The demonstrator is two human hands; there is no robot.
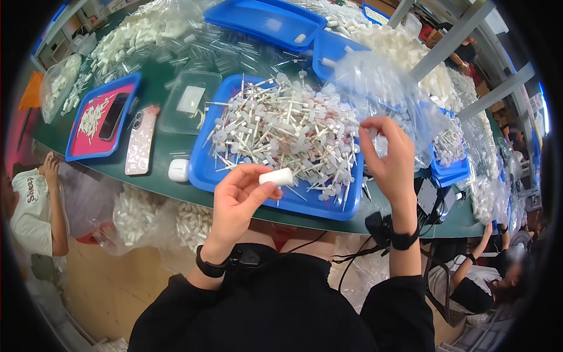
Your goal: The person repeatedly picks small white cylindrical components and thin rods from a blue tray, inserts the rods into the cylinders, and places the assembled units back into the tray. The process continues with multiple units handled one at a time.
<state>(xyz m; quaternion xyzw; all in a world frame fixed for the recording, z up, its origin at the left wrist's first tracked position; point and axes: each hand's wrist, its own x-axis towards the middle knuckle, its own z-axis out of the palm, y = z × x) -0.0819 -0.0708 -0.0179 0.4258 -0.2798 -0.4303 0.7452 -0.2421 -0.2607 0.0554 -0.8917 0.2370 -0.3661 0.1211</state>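
Note:
My left hand (237, 196) pinches a short white plastic cylinder (277, 177) between thumb and fingers, over the near edge of a big blue tray (196, 167). That tray is heaped with thin white sticks with pale round discs (287, 126), some showing red parts. At the tray's right side my right hand (387, 149) is raised, its thumb and forefinger tips brought together. Whether anything small sits between those tips I cannot make out. Both wrists wear black straps.
Left of the tray lie a white earphone case (178, 170), a patterned phone (141, 141), a clear container (170, 114) and a small blue tray (73, 149). Clear plastic bags (381, 82) crowd the right, beneath grey metal bars (451, 38). Other people sit at both sides.

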